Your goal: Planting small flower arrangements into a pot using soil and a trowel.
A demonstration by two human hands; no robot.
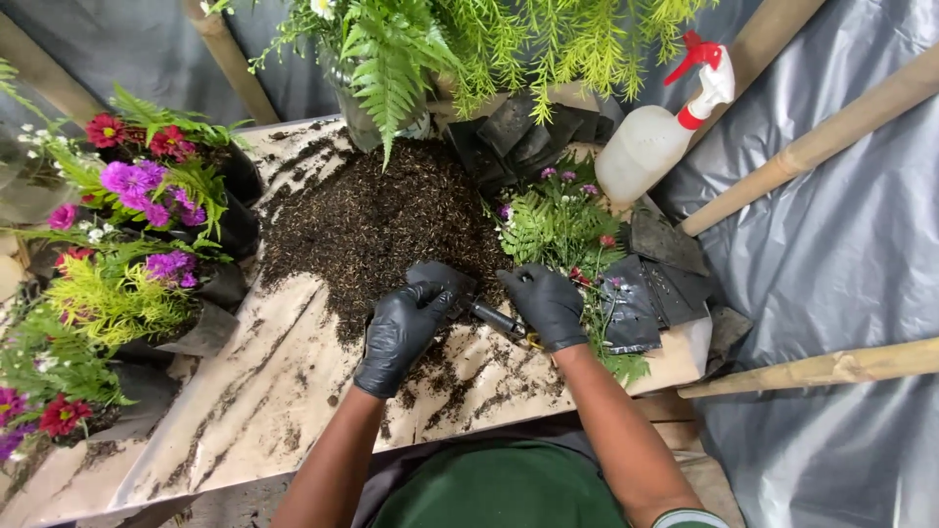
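Left hand: our black-gloved left hand (401,328) is closed around a small black plastic bag (442,281) by the near edge of the dark soil pile (377,220).
Right hand: our black-gloved right hand (548,303) is clamped on a dark tool (499,321).
Done: flowers in black bags (147,225) stand on the left of the desk (264,391).
Left: empty flat black bags (655,284) on the right.
Bottle: white plastic spray bottle with red top (660,122), far right, no label we can see.

Setting: makeshift potting area of a plant nursery. Loose soil heap (377,220) on a paper-covered table (264,391), bagged flowering plants (147,196), ferns (411,39), a spray bottle (655,137), empty black grow bags (655,284), plastic sheeting (841,244) on bamboo poles (812,147).
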